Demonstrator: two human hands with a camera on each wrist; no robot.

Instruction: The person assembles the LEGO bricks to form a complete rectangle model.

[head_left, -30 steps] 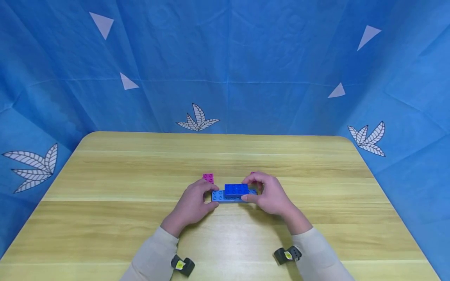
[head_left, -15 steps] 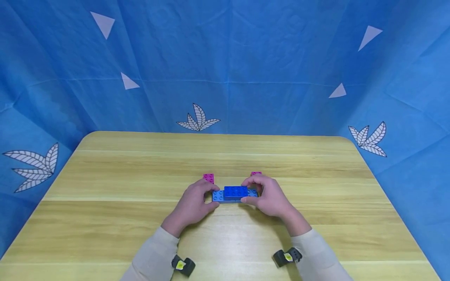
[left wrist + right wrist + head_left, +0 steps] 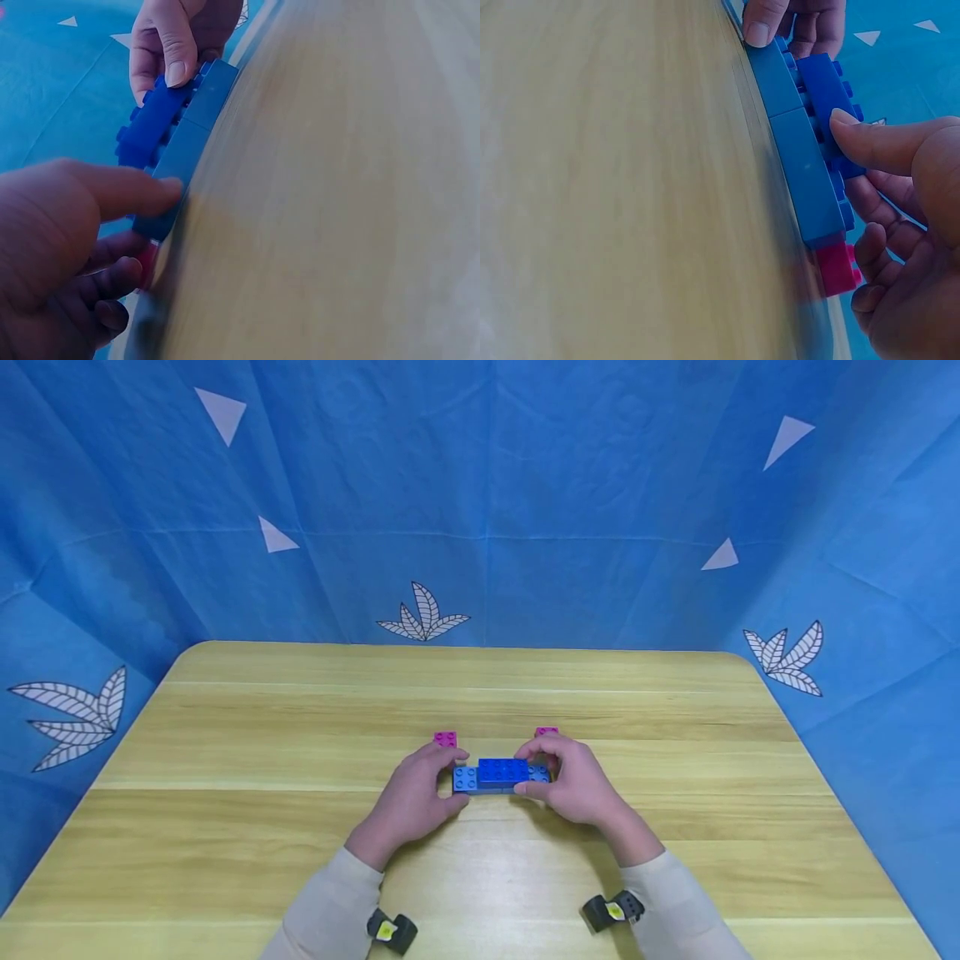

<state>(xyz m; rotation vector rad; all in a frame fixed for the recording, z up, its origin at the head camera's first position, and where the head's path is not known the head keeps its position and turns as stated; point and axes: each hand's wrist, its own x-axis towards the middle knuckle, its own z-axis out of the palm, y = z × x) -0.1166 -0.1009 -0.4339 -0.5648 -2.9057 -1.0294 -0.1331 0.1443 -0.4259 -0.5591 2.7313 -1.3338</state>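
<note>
Two light blue toy building bricks (image 3: pixel 810 187) lie end to end on the table, a seam between them. Across that seam a dark blue brick (image 3: pixel 504 771) sits over their studs; in the wrist views studs show along its lower edge, and I cannot tell whether it is fully seated. My right hand (image 3: pixel 573 777) pinches the right end of the dark blue brick between thumb and fingers. At the left end, my left hand (image 3: pixel 412 793) holds the light blue brick (image 3: pixel 169 169), its thumb on the front side and fingers behind, partly hidden.
A pink brick (image 3: pixel 446 739) lies behind the left hand. Another pink brick (image 3: pixel 547 730) is behind the right hand, partly covered by it. The wooden table (image 3: pixel 300 710) reaches back to a blue cloth backdrop (image 3: pixel 480 485).
The dark blue brick has come slightly down and toward me over the light blue bricks, the right hand with it. More of the right pink brick shows. The left hand has barely moved.
</note>
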